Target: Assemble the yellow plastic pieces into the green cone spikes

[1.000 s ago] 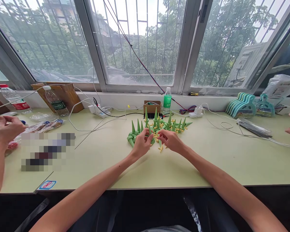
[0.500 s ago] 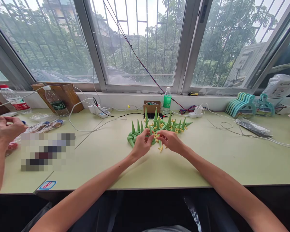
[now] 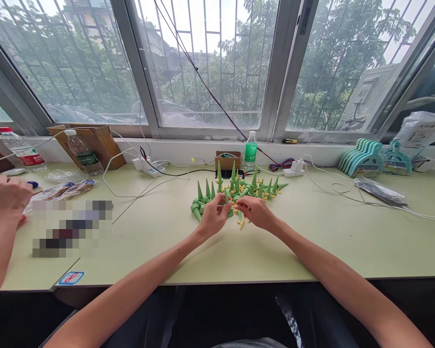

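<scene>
My left hand [image 3: 213, 213] is closed around a green plant watering spike [image 3: 226, 196], whose pointed tip stands up above the fingers. My right hand [image 3: 258, 210] is just to the right, its thumb and fingertips pinching a small yellow valve piece [image 3: 235, 207] close to the left fingers. The fingers partly hide where the two parts meet. Behind and around both hands lie several more green spikes [image 3: 253, 182], many upright, some on their sides. A loose yellow valve [image 3: 241, 224] rests on the table just below my hands.
Another person's hand [image 3: 7, 195] works at the far left, near plastic-wrapped items [image 3: 81, 187]. Behind the spikes stand a small cardboard box [image 3: 228, 155] and a green-labelled bottle [image 3: 251, 151]. Cables [image 3: 342, 191], a power strip [image 3: 293, 170] and teal hangers [image 3: 362, 158] lie to the right.
My right fingertips have moved slightly left and closed together on the yellow piece. My left hand stays put. The co-worker's left-side hand has shifted, and fingers at the right edge have gone from view.
</scene>
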Available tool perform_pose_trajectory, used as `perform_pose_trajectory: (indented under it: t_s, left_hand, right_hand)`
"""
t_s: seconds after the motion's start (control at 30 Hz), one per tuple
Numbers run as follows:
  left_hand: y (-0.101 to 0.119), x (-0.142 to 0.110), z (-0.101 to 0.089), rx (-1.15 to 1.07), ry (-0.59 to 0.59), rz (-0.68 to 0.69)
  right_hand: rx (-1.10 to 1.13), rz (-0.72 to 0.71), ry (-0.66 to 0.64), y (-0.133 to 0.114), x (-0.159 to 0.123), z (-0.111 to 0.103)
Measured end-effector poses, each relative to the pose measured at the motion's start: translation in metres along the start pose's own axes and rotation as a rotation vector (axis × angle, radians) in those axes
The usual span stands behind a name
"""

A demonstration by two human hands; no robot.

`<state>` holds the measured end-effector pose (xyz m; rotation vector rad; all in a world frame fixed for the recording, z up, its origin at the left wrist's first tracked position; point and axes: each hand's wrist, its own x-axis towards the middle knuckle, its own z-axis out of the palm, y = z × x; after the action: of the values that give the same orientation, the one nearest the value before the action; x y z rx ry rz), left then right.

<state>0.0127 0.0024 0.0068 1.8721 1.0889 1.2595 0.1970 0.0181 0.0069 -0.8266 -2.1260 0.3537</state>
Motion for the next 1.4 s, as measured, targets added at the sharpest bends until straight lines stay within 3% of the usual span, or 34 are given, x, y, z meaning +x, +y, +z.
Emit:
perform_pose_trajectory:
  t_s: [1.0, 1.4]
  left_hand:
    - [-0.0050, -0.0009, 0.0005, 0.012, -0.034, 0.056]
    - [0.0023, -0.0002, -0.0004, -0.150, -0.056, -0.053]
  right_hand:
    - [-0.028, 0.059, -0.035, 0.0011, -0.0017, 0.0017]
    - [-0.021, 0.059, -0.018, 0.0012, -0.0020, 0.0019]
